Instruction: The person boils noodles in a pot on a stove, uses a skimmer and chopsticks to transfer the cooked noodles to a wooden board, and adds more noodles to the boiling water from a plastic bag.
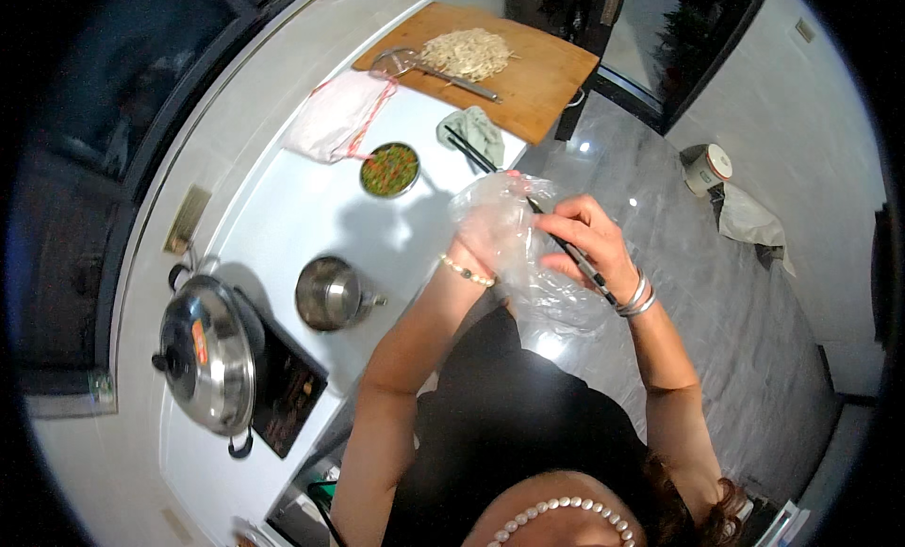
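My left hand [488, 229] is inside or behind a clear plastic bag [527, 264], seen blurred through the film. Between the fingers of my right hand [583, 239] is a dark, slim stick-like tool [576, 257], perhaps chopsticks, slanting against the bag. Just beyond the left hand, a pair of black chopsticks [470, 149] rests by a grey-green cloth [481, 126] at the counter's edge. A round metal bowl of chopped green and red food [390, 169] stands to the left. Nearer to me is a steel cup with a handle [329, 294].
A wooden board [551, 73] bears a pile of pale shreds [468, 53] and a wire skimmer [452, 78]. Beside it lies a white bag with red edging [336, 115]. At left, a lidded steel pot [208, 356] stands on a black cooktop [293, 398]. A white bin [708, 168] is on the floor.
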Tool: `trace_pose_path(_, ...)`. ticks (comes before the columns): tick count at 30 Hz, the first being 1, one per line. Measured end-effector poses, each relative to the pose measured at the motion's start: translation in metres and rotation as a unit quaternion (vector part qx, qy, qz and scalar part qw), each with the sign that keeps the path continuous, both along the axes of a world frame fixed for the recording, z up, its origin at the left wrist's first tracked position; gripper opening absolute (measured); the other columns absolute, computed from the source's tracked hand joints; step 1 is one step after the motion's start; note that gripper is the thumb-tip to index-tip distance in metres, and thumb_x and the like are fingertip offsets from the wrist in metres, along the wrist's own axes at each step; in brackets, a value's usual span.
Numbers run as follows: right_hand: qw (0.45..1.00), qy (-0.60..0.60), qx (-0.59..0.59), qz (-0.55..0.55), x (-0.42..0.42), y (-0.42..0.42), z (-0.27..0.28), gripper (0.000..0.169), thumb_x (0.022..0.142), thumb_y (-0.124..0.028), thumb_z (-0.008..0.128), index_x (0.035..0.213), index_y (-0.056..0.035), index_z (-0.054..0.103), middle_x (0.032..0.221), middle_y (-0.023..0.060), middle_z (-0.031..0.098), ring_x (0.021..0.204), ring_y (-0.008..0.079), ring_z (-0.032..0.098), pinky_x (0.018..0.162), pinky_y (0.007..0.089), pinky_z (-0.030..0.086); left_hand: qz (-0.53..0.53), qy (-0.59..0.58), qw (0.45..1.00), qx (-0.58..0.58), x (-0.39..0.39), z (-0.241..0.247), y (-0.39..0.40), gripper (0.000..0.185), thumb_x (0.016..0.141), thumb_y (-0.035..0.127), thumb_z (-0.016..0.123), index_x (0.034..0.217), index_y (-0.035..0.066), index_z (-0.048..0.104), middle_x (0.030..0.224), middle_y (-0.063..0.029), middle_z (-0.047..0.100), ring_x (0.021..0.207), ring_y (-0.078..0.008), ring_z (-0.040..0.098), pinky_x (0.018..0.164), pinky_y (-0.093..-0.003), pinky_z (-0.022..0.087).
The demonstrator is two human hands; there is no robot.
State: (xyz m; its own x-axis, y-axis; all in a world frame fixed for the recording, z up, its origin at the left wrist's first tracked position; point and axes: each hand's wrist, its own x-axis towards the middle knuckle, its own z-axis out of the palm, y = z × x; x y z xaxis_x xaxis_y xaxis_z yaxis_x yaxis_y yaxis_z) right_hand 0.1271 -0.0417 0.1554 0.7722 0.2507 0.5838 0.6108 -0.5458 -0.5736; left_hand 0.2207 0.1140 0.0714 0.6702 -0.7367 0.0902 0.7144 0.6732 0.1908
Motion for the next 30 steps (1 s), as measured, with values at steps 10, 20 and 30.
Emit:
trace_pose_path(10,0.926,0.209,0.313,-0.033,0.172,-0.12,0.019,0.018,0.089,-0.016,0.049,0.095,-0.0009,0.057,0.088,0.0082,0.056,0.073,0.0171,0.058,0.069,0.03,0.049,0.066,0.027,0.997,0.032,0.149,-0.029,-0.104,0.02,0.086,0.025,0.051,0.097,0.009,0.055,0.097,-0.0087,0.059,0.085,-0.0236,0.057,0.075,-0.0351,0.048)
trace_pose_path(20,0.958,0.154,0.234,-0.068,0.401,-0.199,-0.054,0.02,0.088,-0.013,0.053,0.093,0.0051,0.058,0.079,0.0053,0.062,0.07,0.0099,0.058,0.064,0.022,0.046,0.189,-0.145,0.798,0.553,0.224,-0.067,-0.148,0.024,0.08,0.009,0.061,0.103,0.003,0.06,0.091,-0.0086,0.064,0.076,-0.0066,0.056,0.066,-0.0218,0.047)
trace_pose_path(30,0.96,0.031,-0.128,0.249,0.565,-0.206,-0.121,0.009,0.081,-0.006,0.057,0.089,-0.0028,0.057,0.087,0.0118,0.058,0.08,0.027,0.058,0.069,0.031,0.046,0.229,-0.31,0.38,0.841,0.246,-0.076,-0.201,0.024,0.08,0.016,0.051,0.101,0.008,0.059,0.115,-0.0081,0.056,0.096,-0.0278,0.057,0.08,-0.0371,0.047)
